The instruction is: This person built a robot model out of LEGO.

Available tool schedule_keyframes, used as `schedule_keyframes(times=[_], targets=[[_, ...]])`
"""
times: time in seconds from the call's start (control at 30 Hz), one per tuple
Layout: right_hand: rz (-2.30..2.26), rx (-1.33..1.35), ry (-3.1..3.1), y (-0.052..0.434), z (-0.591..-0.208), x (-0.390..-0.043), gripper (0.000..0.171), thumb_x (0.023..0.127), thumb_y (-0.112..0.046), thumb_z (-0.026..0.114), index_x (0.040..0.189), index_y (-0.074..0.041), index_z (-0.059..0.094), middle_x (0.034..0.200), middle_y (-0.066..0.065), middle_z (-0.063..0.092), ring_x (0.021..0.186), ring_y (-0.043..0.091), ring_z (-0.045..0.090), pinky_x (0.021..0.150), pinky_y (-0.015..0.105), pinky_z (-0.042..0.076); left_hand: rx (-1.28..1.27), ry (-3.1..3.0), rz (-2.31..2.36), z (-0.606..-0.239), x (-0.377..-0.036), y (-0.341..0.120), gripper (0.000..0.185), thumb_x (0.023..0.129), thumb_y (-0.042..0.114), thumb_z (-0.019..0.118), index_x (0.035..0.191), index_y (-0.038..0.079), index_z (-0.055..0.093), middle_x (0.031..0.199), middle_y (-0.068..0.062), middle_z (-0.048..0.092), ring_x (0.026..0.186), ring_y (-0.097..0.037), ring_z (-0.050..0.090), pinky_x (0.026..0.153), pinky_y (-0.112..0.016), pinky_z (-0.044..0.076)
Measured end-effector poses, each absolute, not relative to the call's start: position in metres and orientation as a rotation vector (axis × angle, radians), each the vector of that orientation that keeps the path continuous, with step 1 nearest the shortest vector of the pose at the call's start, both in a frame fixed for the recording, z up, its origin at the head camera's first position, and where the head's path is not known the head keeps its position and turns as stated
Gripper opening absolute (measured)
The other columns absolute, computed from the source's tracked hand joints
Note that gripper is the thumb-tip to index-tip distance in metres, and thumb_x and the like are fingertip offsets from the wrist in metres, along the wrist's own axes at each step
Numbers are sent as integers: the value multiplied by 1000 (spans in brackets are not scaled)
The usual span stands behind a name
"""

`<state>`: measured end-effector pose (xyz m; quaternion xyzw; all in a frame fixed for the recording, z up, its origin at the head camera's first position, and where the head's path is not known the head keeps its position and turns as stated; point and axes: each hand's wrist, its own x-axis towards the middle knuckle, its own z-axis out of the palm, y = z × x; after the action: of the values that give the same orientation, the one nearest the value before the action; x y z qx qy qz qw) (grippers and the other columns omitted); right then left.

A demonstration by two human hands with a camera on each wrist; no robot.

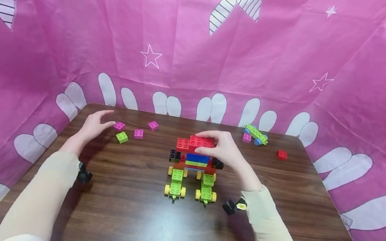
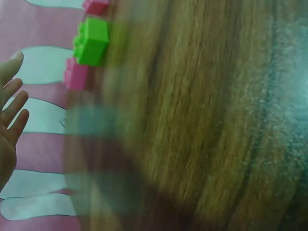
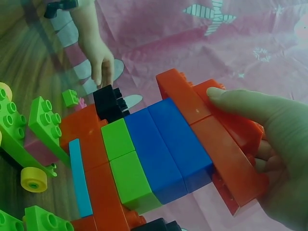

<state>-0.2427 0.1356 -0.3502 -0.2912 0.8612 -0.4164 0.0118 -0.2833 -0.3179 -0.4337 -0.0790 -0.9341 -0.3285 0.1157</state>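
Observation:
A toy built of plastic blocks stands at the middle of the table. Its base has green wheeled blocks [image 1: 176, 182] with yellow wheels, and a blue block [image 3: 166, 149] and a lime block [image 3: 134, 185] sit in its body. On top, my right hand [image 1: 227, 151] pinches a red brick [image 3: 236, 120] between thumb and fingers, against the red row [image 3: 207, 130] under it. Black bricks [image 3: 109, 103] jut from the sides. My left hand [image 1: 94, 126] hovers at the far left with fingers apart, holding nothing, near a pink brick [image 1: 118, 126] and a lime brick [image 1: 121, 137].
Two more pink bricks, one nearer [image 1: 138, 134] and one farther back [image 1: 153, 125], lie right of the left hand. At the back right are a lime car base [image 1: 256, 134] with blue wheels, a pink brick [image 1: 246, 138] and a loose red brick [image 1: 282, 154]. Pink cloth [image 1: 186, 55] surrounds the table.

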Motion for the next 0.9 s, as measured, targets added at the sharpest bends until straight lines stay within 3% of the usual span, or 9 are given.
schedule_keyframes(times=[0.3, 0.63, 0.9], targets=[[-1319, -893, 2678, 136, -354, -243, 41, 81, -25, 80, 119, -11, 71, 112, 7, 72, 95, 20, 62, 77, 33, 55, -342, -2928, -897, -448, -302, -328, 49, 92, -6, 52, 140, -12, 40, 142, -37, 40, 133, -53, 35, 111, -61, 27], [-1311, -920, 2690, 139, -355, -242, 42, 81, -25, 80, 120, -10, 70, 114, 7, 72, 100, 21, 62, 81, 34, 55, -440, -3005, -924, -452, -314, -328, 56, 86, -6, 64, 137, -13, 42, 138, -38, 43, 129, -54, 40, 110, -61, 30], [-1311, -932, 2700, 138, -353, -241, 41, 81, -24, 80, 118, -11, 71, 113, 7, 73, 98, 20, 63, 81, 34, 55, -452, -3042, -909, -452, -318, -323, 53, 86, -13, 58, 136, -14, 43, 136, -39, 45, 127, -54, 43, 108, -61, 34]])
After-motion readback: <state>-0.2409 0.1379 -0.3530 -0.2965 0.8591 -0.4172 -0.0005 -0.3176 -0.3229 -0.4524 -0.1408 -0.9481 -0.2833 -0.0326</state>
